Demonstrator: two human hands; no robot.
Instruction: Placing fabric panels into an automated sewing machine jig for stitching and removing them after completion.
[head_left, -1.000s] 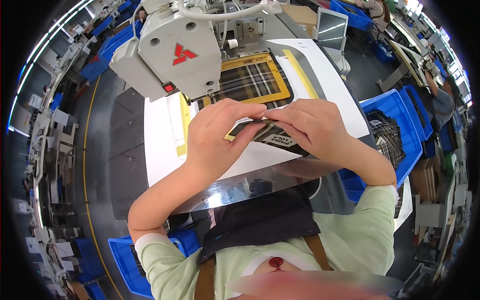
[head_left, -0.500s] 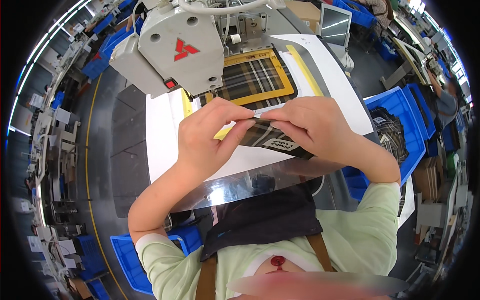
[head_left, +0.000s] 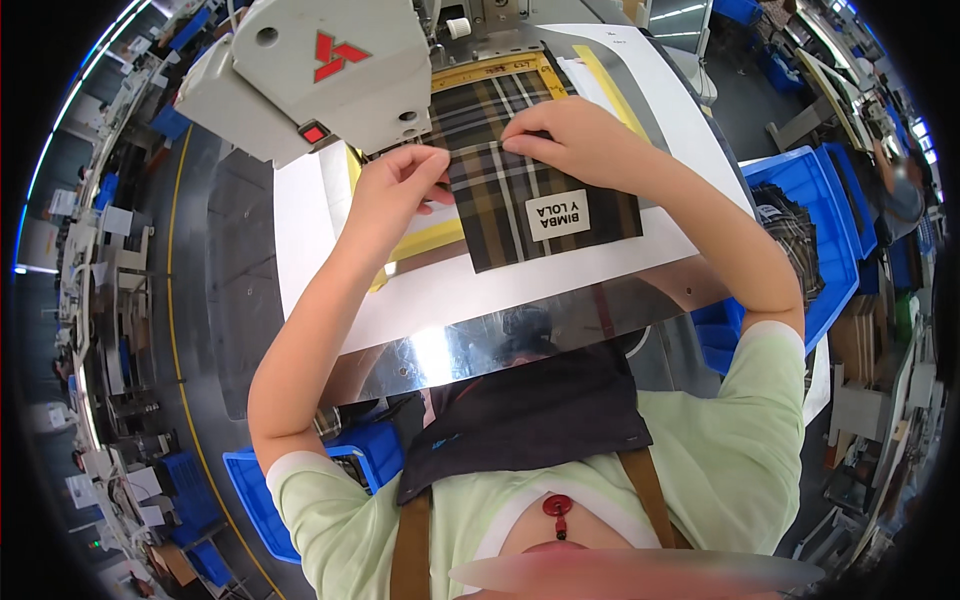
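Note:
A dark plaid fabric piece [head_left: 493,225] with a white label [head_left: 558,215] hangs flat over the front of a yellow template frame [head_left: 548,78], covering its near side. More plaid cloth [head_left: 470,112] lies inside that frame. My left hand [head_left: 400,188] is closed, thumb and fingertips pinching the piece's upper left corner. At its upper edge, my right hand [head_left: 580,145] grips the cloth between thumb and bent fingers. The frame rests below the head of a grey sewing machine [head_left: 330,90].
A white sheet [head_left: 420,325] with yellow strips covers the metal plate [head_left: 470,340] in front of me. Blue bins stand right [head_left: 830,250] and lower left [head_left: 270,500]; the right one holds plaid pieces [head_left: 785,235]. Another person [head_left: 905,190] works at the far right.
My hands have moved apart and farther up toward the frame. The labelled plaid piece, earlier bunched below my fingers, now lies spread out with its label in full view.

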